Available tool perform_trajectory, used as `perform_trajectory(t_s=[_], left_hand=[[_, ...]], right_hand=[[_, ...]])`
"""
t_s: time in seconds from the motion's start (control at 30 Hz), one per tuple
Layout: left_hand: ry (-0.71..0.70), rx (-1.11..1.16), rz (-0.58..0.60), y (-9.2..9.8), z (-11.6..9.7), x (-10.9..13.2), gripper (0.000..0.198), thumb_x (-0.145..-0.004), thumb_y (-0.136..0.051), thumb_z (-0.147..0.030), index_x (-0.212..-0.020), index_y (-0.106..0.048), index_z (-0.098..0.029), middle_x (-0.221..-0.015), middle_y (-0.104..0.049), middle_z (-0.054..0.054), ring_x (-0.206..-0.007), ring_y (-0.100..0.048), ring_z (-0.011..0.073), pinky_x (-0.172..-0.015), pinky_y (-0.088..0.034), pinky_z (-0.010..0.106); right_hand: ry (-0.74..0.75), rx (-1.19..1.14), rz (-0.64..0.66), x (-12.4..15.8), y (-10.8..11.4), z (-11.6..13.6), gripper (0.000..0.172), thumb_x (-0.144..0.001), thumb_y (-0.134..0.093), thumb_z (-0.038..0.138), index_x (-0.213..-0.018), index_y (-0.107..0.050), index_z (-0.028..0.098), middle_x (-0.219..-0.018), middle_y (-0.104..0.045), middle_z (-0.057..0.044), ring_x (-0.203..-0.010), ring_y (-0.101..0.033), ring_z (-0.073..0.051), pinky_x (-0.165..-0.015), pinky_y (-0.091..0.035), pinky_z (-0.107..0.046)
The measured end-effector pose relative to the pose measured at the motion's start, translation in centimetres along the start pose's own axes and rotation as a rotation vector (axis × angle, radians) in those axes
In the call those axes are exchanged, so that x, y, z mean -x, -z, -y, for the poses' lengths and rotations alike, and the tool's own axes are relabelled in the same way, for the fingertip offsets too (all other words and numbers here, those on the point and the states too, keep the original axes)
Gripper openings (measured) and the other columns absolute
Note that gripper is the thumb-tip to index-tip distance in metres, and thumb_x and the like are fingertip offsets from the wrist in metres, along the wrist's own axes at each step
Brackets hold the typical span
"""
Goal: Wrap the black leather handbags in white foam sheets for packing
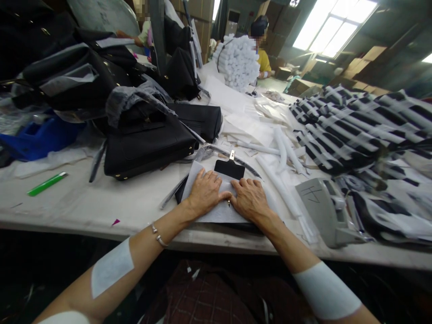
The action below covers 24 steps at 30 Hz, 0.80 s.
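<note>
A black bag (180, 191) lies at the table's front edge, mostly covered by a white sheet of paper (216, 216). My left hand (205, 189) rests on the sheet's left part, fingers stretched forward. On the right part lies my right hand (249, 195), its fingers laid out and slightly curled; the two thumbs nearly meet in the middle. Just beyond the hands, a black flap (230, 169) with a metal clasp plate (232, 155) stands out past the sheet. A small metal fitting (228, 202) shows through the sheet between my wrists.
Black handbags (148, 144) are heaped on the left, near a green box cutter (47, 183). A grey tape dispenser (320, 207) stands on the right, with paper-wrapped black pieces (357, 126) piled behind. White rolls (236, 60) are stacked far back, where a person in yellow (263, 60) works.
</note>
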State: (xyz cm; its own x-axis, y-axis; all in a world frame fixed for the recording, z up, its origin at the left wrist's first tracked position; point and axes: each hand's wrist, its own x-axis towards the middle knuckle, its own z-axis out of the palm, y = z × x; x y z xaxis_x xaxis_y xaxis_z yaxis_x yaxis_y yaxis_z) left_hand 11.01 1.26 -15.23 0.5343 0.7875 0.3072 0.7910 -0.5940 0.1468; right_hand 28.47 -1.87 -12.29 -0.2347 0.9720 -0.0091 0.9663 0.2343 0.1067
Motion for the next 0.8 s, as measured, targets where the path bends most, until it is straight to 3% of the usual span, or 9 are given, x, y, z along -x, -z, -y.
perform_trajectory(t_s=[0.2, 0.37, 0.5, 0.6, 0.7, 0.8], left_hand=[[0.006, -0.013, 0.038, -0.5, 0.3, -0.7, 0.066, -0.092, -0.040, -0.070, -0.110, -0.063, -0.010, -0.103, -0.069, 0.014, -0.105, -0.060, 0.0287, -0.108, -0.029, 0.047], [0.021, -0.017, 0.039, -0.8, 0.5, -1.6, 0.070, -0.088, -0.043, -0.075, -0.105, -0.062, -0.010, -0.100, -0.068, 0.013, -0.100, -0.061, 0.0301, -0.097, -0.034, 0.045], [0.010, -0.012, 0.068, -0.9, 0.5, -2.2, 0.072, -0.087, -0.042, -0.077, -0.106, -0.062, -0.010, -0.098, -0.069, 0.014, -0.097, -0.062, 0.0310, -0.093, -0.034, 0.045], [-0.009, 0.012, 0.090, -1.0, 0.5, -2.3, 0.073, -0.088, -0.037, -0.078, -0.105, -0.063, -0.011, -0.098, -0.070, 0.015, -0.096, -0.063, 0.0314, -0.094, -0.033, 0.046], [-0.028, 0.043, 0.071, -1.1, 0.5, -2.3, 0.072, -0.085, -0.041, -0.079, -0.103, -0.063, -0.013, -0.097, -0.071, 0.014, -0.097, -0.063, 0.0312, -0.095, -0.033, 0.045], [-0.020, 0.054, 0.059, -1.2, 0.6, -2.3, 0.073, -0.081, -0.045, -0.082, -0.101, -0.064, -0.014, -0.096, -0.071, 0.013, -0.095, -0.064, 0.0304, -0.094, -0.034, 0.044]], right_hand=[[-0.098, -0.063, -0.078, -0.5, -1.0, -1.0, 0.048, -0.097, -0.042, 0.061, -0.104, -0.066, 0.020, -0.101, -0.068, -0.011, -0.100, -0.059, -0.029, -0.087, -0.034, -0.040], [-0.175, -0.073, -0.083, -1.1, -1.9, -1.1, 0.046, -0.102, -0.036, 0.054, -0.089, -0.065, 0.020, -0.096, -0.071, -0.008, -0.099, -0.063, -0.026, -0.085, -0.035, -0.037], [-0.198, -0.033, -0.013, -1.4, -1.7, -1.3, 0.048, -0.103, -0.034, 0.052, -0.091, -0.065, 0.018, -0.096, -0.072, -0.012, -0.096, -0.066, -0.028, -0.087, -0.038, -0.040], [-0.150, -0.128, 0.149, -2.6, -0.7, -2.2, 0.047, -0.102, -0.036, 0.052, -0.092, -0.067, 0.018, -0.094, -0.073, -0.013, -0.093, -0.068, -0.029, -0.086, -0.042, -0.042], [-0.086, -0.241, 0.287, -5.1, 0.5, -3.1, 0.035, -0.094, -0.054, 0.050, -0.086, -0.070, 0.021, -0.081, -0.073, -0.009, -0.083, -0.069, -0.026, -0.080, -0.047, -0.037], [-0.097, -0.261, 0.238, -7.5, 1.0, -3.0, 0.033, -0.087, -0.063, 0.052, -0.087, -0.073, 0.021, -0.074, -0.071, -0.006, -0.078, -0.068, -0.024, -0.078, -0.049, -0.035]])
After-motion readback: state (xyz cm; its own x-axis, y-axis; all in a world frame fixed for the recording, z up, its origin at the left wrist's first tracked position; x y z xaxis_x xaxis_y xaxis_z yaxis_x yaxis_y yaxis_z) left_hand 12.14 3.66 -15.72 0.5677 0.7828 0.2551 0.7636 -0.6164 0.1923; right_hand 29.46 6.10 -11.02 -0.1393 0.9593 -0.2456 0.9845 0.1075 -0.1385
